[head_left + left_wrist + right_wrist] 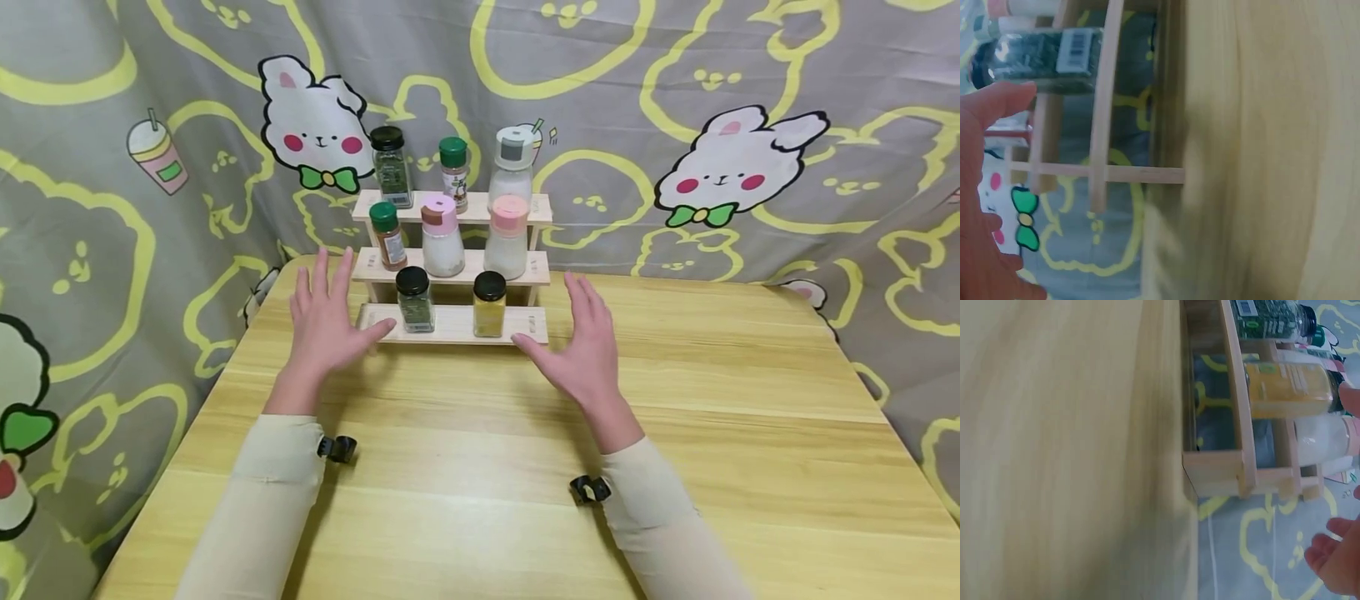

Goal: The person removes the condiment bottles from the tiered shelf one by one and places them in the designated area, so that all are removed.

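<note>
A three-tier wooden spice rack (453, 321) stands at the back of the table, with several jars on it. On its lowest shelf are a black-capped jar of green herbs (416, 310) and a black-capped jar of yellow spice (489, 315). My left hand (322, 321) is beside the rack's left end, fingers spread, thumb towards the herb jar. To the right of the rack, my right hand (585, 354) has its fingers extended and its thumb towards the yellow jar. Neither hand holds anything. Both wrist views show the rack sideways with fingers at the edge.
The middle shelf carries a green-capped jar (388, 242), a purple-capped shaker (443, 246) and a pink-capped shaker (507, 246). Above stand a black-capped jar (393, 171), a green-capped jar (454, 179) and a white-capped shaker (512, 167). A patterned curtain (600, 75) hangs behind the wooden table (465, 467).
</note>
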Demonstrator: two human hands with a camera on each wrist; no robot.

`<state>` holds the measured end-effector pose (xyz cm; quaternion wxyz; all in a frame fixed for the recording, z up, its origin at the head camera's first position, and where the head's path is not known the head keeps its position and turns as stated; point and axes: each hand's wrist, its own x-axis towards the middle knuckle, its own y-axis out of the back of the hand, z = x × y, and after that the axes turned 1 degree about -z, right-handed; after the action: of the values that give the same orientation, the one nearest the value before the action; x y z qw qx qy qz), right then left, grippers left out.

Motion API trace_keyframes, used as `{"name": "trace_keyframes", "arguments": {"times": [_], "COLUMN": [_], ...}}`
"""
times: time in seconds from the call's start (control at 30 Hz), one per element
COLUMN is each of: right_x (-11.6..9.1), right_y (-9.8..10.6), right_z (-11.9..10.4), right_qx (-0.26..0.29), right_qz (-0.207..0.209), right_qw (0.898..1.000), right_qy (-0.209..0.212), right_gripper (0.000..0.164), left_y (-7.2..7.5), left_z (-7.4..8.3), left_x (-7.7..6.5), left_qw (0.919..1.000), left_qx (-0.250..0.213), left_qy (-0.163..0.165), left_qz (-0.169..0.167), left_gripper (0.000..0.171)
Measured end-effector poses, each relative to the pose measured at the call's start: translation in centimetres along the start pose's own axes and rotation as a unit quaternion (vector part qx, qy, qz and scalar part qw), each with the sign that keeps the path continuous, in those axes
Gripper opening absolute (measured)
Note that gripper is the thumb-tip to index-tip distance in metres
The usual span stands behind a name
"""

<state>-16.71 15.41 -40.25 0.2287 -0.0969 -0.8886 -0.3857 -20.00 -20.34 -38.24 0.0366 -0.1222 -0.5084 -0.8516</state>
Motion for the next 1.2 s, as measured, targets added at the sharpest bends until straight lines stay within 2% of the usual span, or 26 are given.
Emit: {"name": "trace_keyframes", "arguments": {"times": [0.2, 0.4, 0.53, 0.67, 0.9, 1.07, 1.2], "right_x": [0.4, 0.7, 1.0, 1.2, 1.5, 1.6, 1.6], "right_y": [-1.9, -3.5, -4.4, -5.2, -6.5, -7.2, -7.5], "right_z": [-0.6, -1.0, -1.1, -1.3, -2.0, -2.2, -2.3], "right_qx": [0.082, 0.132, 0.161, 0.171, 0.178, 0.199, 0.209], "right_qz": [0.008, 0.000, -0.002, -0.001, 0.010, 0.023, 0.038], "right_qw": [0.996, 0.991, 0.987, 0.985, 0.983, 0.979, 0.976], "right_qy": [0.021, 0.002, -0.011, -0.026, -0.036, -0.039, -0.042], "right_gripper": [0.087, 0.078, 0.075, 0.071, 0.064, 0.062, 0.061], "left_y": [-1.3, -2.6, -3.2, -3.6, -4.4, -3.8, -2.6], "left_z": [-1.2, -2.2, -2.5, -2.8, -3.3, -2.3, -0.6], "left_x": [0.9, 1.7, 2.1, 2.2, 2.6, 2.3, 1.6], "left_qw": [0.9953, 0.9867, 0.9798, 0.9700, 0.9563, 0.9427, 0.9419], "left_qx": [-0.096, -0.161, -0.199, -0.242, -0.291, -0.332, -0.333], "left_qy": [0.005, 0.016, 0.006, -0.003, 0.015, 0.023, 0.024], "left_qz": [-0.003, -0.011, -0.016, -0.019, -0.022, -0.028, -0.035], "left_gripper": [0.114, 0.109, 0.103, 0.095, 0.091, 0.089, 0.087]}}
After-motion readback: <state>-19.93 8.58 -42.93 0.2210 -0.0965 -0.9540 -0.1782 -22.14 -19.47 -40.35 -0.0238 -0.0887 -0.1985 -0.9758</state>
